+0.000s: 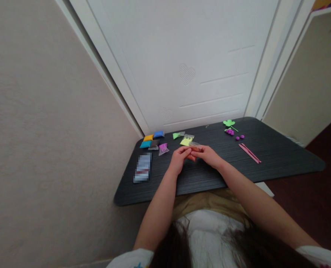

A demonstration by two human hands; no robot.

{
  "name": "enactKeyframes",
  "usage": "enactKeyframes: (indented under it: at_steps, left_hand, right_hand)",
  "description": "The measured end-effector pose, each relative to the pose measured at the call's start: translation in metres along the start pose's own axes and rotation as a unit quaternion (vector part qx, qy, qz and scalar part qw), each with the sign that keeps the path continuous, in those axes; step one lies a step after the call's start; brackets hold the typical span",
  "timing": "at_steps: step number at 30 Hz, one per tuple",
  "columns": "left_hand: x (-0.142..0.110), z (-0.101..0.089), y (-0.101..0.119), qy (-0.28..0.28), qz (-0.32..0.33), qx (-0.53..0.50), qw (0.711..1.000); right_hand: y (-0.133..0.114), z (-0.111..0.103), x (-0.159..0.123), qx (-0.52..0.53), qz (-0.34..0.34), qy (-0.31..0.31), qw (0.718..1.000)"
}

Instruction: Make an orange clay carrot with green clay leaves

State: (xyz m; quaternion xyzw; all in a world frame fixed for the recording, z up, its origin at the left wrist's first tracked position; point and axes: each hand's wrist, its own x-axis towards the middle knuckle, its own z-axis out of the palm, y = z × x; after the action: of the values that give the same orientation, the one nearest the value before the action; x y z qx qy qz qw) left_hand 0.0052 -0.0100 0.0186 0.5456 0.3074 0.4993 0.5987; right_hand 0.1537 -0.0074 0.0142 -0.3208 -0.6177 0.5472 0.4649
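Between both hands, over the dark table [218,167], is a clear packet of red-orange modelling clay [191,157]. My left hand [179,158] is closed on its left side, and my right hand [207,154] grips the right side, fingers and thumbs meeting over it. Its clear plastic end sticks out past the fingers; part of the packet is hidden by them. Just beyond my hands lies a packet of yellow clay [187,140], with a light green clay packet [178,135] behind it. A purple clay packet [163,149] rests to the left of my left hand.
At the left are yellow-orange [148,138], blue [159,134], teal [145,144] and black [154,144] packets, and a phone-like, pixelated object [143,167]. To the right are a green clay leaf shape [229,123], purple clay balls [230,131] and pink tools [249,153]. A white door [188,48] stands behind.
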Motion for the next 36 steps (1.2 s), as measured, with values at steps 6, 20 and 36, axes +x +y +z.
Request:
enactKeyframes:
  at_steps: [6,20,36]
  left_hand:
    - [0.001,-0.003,-0.002,0.018,0.004,-0.01,1.0]
    - [0.002,-0.006,-0.005,0.021,-0.002,-0.021,1.0]
    - [0.005,-0.009,-0.009,0.073,0.001,-0.004,0.997]
  right_hand:
    - [-0.002,-0.001,0.001,0.043,-0.019,0.04,0.998]
    - [0.003,-0.005,0.002,-0.11,-0.077,0.064,0.989]
    - [-0.001,-0.003,0.002,-0.097,-0.074,0.056,0.991]
